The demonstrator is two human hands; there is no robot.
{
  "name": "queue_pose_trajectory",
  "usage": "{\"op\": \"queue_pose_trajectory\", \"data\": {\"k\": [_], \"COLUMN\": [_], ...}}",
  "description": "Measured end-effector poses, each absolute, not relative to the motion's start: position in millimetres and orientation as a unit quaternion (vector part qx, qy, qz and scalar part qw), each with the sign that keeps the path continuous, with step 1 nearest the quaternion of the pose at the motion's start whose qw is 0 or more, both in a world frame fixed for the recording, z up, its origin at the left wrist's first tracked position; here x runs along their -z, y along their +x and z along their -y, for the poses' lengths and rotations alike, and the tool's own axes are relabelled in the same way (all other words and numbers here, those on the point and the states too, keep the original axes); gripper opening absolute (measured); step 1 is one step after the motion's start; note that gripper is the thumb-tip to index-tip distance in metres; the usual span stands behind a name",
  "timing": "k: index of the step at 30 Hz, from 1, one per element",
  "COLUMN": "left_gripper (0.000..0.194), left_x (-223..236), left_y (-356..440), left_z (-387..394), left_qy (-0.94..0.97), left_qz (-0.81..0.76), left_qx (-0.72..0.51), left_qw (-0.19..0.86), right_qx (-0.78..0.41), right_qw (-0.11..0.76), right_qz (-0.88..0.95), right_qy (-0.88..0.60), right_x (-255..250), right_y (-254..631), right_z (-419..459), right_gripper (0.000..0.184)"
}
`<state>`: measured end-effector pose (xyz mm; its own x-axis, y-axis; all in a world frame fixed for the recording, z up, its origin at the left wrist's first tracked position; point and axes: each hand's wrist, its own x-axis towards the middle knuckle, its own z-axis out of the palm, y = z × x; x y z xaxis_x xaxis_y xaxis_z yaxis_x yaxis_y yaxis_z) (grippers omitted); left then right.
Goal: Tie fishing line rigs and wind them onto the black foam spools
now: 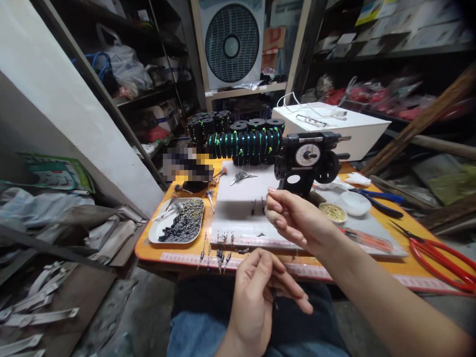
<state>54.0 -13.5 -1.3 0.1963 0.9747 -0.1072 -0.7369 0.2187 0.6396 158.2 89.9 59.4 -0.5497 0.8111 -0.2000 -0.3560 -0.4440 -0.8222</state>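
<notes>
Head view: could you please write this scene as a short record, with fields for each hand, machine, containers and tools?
Left hand: low over the lap, fingers bent; a small dark thing shows beside them, too unclear to name.
Right hand: raised, thumb and forefinger close together; cannot tell whether they hold anything.
Machine: black geared device with round white dial; beside it, a level row of black spools with blue-green cord.
Containers: white tray of small dark pieces; round dish of gold beads.
Tools: blue-handled pliers, red-handled scissors.
</notes>
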Motion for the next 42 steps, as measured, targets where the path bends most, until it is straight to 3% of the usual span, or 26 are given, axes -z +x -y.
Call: {"op": "queue_pose_trajectory", "data": {"k": [11,35,38,42], "left_gripper": [0.034,0.025,0.024,0.031], "left_x": [7,18,24,26], "left_y": [59,56,57,45], "left_z": [19,28,26,23], "left_qy": [0.171,0.151,0.173,0.259], "left_qz": [-0.248,-0.208,-0.239,-0.343], "left_qx": [-0.59,-0.558,-0.58,-0.572], "left_qw": [0.749,0.789,0.759,0.698], "right_qx": [-0.802,-0.791,-0.741,-0.56], "right_qw": [0.363,0.358,0.357,0.429], "right_qz": [0.376,0.405,0.478,0.6], "right_qy": [-0.29,-0.287,-0.31,-0.378], "right_x": [-56,-55,-54,-54], "right_y": [159,162,166,174], "right_z": [-90,-92,-93,-96], "right_gripper": [0.037,0.038,0.034,0.034]}}
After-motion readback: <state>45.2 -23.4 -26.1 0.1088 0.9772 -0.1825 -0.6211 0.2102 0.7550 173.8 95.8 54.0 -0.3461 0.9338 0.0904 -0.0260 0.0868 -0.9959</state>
